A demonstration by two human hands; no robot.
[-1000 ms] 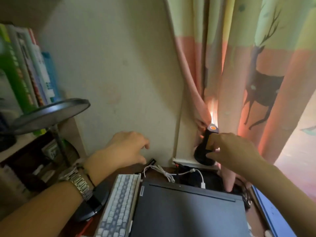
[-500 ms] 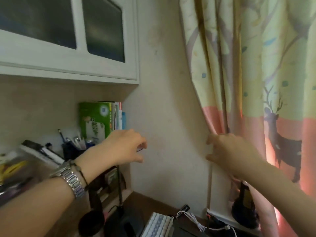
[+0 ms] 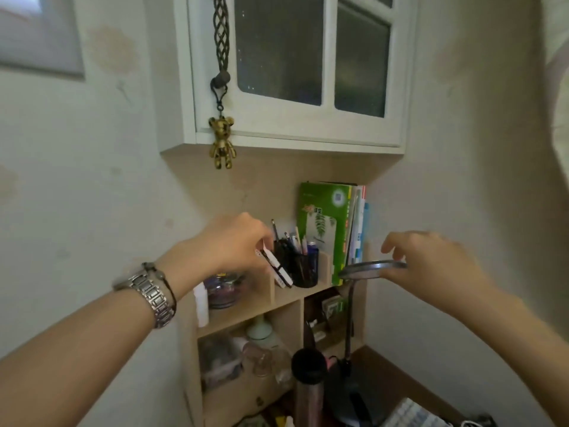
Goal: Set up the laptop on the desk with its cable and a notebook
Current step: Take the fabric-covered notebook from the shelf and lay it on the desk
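Observation:
A thin white notebook with a black spine (image 3: 278, 269) leans in the upper cubby of a wooden shelf unit (image 3: 286, 306), just left of a dark pen holder (image 3: 303, 269). My left hand (image 3: 234, 241), with a metal watch on the wrist, is curled over the notebook's top end, fingertips closed on it. My right hand (image 3: 431, 260) hovers with fingers spread by the rim of a round lamp head (image 3: 369, 268). The laptop is out of view. Only a corner of the keyboard (image 3: 409, 414) shows at the bottom.
Green books (image 3: 323, 223) stand right of the pen holder. Above hangs a white glass-door cabinet (image 3: 292, 127) with a gold bear charm (image 3: 222, 141). A black-capped bottle (image 3: 308, 383) and the lamp base stand on the brown desk (image 3: 397, 374). Jars fill the lower cubbies.
My view has swung up and left, from the laptop and curtain to the shelf. My left hand has reached the notebook. My right hand has left the curtain and come near the lamp head.

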